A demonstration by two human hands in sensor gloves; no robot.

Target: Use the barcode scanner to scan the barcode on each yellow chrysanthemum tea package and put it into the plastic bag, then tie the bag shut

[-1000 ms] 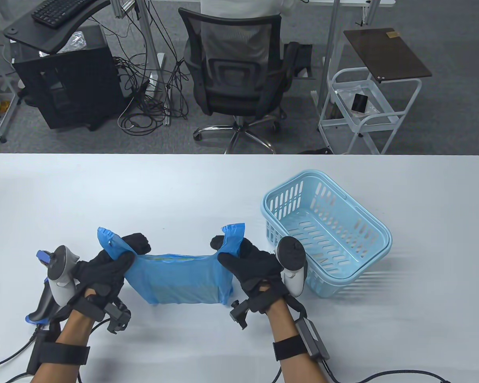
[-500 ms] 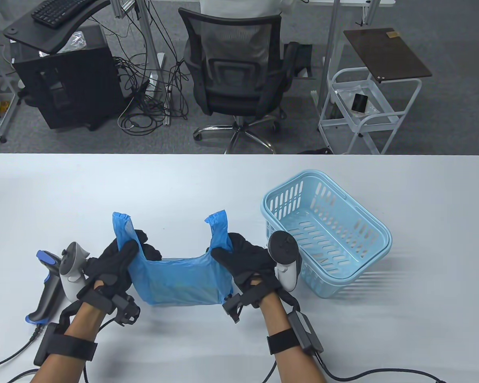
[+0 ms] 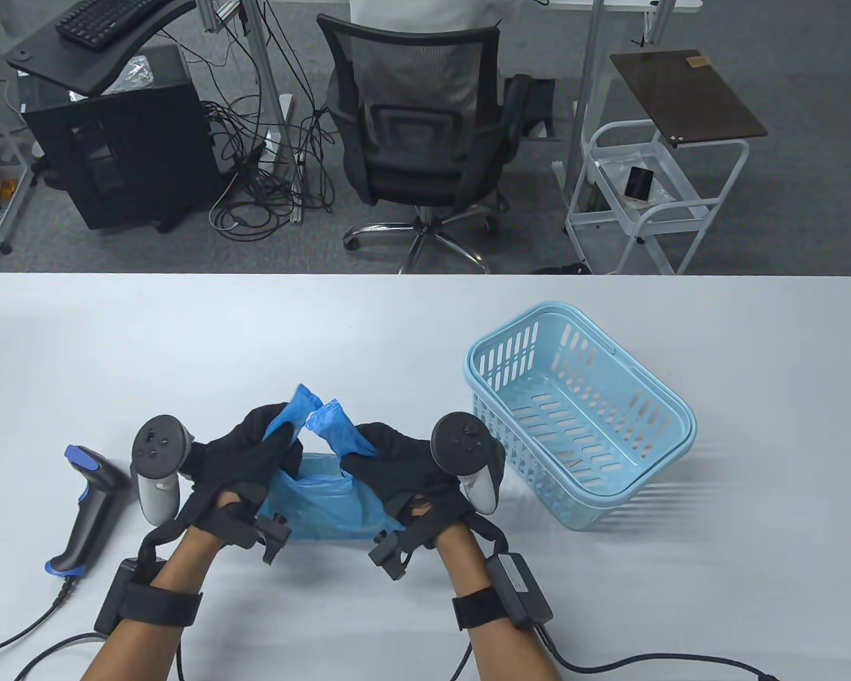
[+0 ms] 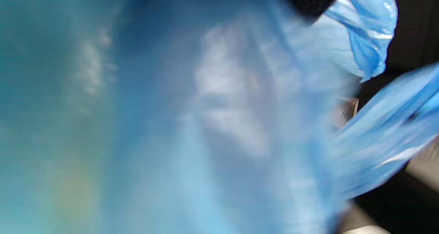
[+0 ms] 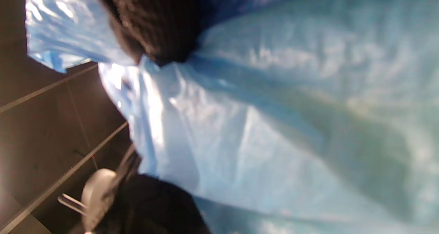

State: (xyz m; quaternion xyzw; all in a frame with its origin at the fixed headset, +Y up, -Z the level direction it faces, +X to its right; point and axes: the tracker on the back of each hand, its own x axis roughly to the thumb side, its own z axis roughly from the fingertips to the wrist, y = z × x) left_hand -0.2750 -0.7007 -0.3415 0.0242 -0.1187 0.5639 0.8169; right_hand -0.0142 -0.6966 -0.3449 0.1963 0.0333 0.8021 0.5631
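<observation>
A blue plastic bag (image 3: pixel 326 496) lies on the white table between my two gloved hands. My left hand (image 3: pixel 255 454) grips the bag's left handle (image 3: pixel 291 418). My right hand (image 3: pixel 390 461) grips the right handle (image 3: pixel 337 425). The two handle tips meet above the bag's middle. Blue film fills the left wrist view (image 4: pixel 205 124) and the right wrist view (image 5: pixel 274 124), with a faint yellowish shape showing through it. The tea packages themselves are hidden inside the bag. The black and blue barcode scanner (image 3: pixel 85 507) lies on the table to the left of my left hand.
A light blue plastic basket (image 3: pixel 581 418) stands to the right of my right hand, with nothing visible in it. Cables (image 3: pixel 645 667) trail from both wrists across the near table edge. An office chair (image 3: pixel 418 128) and a white cart (image 3: pixel 645 191) stand beyond the table.
Both hands have moved inward, bringing the bag's two handles from wide apart to touching over the bag's middle. The bag has bunched up narrower.
</observation>
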